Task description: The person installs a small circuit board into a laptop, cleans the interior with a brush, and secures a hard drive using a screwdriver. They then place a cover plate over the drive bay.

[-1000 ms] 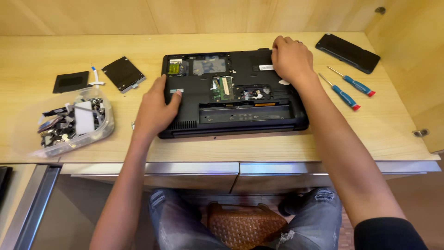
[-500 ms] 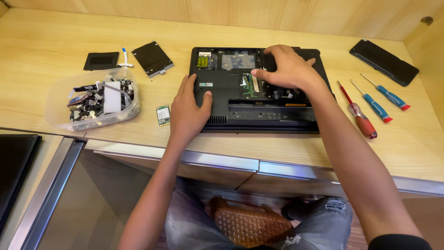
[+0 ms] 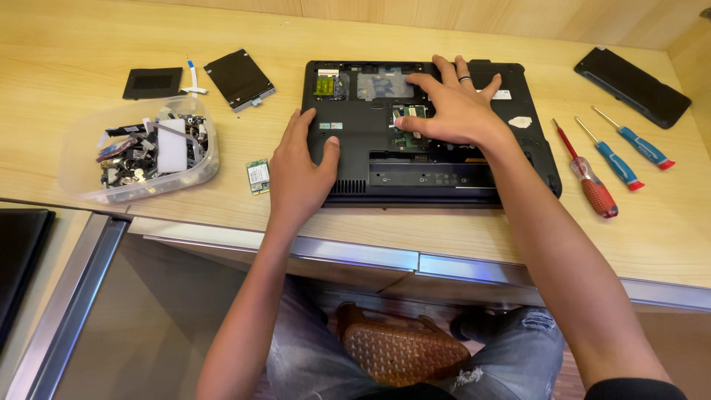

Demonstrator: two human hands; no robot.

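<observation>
Left hand (image 3: 300, 167) flat, fingers spread, on laptop's (image 3: 444, 174) left edge; right hand (image 3: 453, 107) splayed over open bay, gripping nothing.

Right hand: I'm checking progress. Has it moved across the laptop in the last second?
Yes. The right hand went from the laptop's far right corner leftward to its open middle bay.

A pale wooden desk (image 3: 89, 44) runs wall to wall, its front edged with a metal strip (image 3: 355, 255). Wooden panelling (image 3: 518, 22) backs it and closes the right corner. Even, soft light falls across the wood.
</observation>
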